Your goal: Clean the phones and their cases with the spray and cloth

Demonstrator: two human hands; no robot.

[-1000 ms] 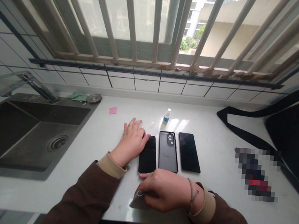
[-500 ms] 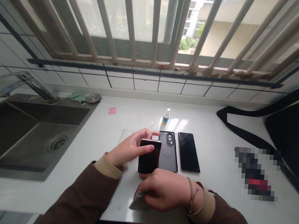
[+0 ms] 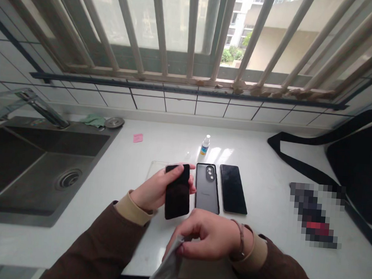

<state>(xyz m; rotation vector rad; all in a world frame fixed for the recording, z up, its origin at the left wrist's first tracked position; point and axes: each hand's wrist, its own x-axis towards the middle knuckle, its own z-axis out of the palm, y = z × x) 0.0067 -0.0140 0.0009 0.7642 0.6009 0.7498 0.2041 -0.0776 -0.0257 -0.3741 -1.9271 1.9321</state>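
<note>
A dark smartphone (image 3: 177, 194) is gripped in my left hand (image 3: 156, 186), thumb across the upper part of its screen and fingers behind it. My right hand (image 3: 206, 235) pinches a grey cloth (image 3: 169, 265) that hangs down by the counter's front edge, apart from the phone. Just right of the held phone lies a grey phone case (image 3: 206, 197) with a black rim and camera cutouts. Beside it rests a second black phone (image 3: 233, 189), flat on the counter. Partly hidden behind my left hand is a clear phone case (image 3: 154, 167).
A small white spray bottle (image 3: 205, 145) stands behind the cases. Further left are a pink sticky note (image 3: 137, 138), a drain cover (image 3: 114, 122), a green cloth (image 3: 94, 120) and the sink (image 3: 48, 206). A black bag (image 3: 361, 157) with its strap lies at the right, near a blurred item.
The phone in my left hand has shifted left and now shows its screen at more length. My right hand has come away from it, and the cloth hangs lower and more unfolded.
</note>
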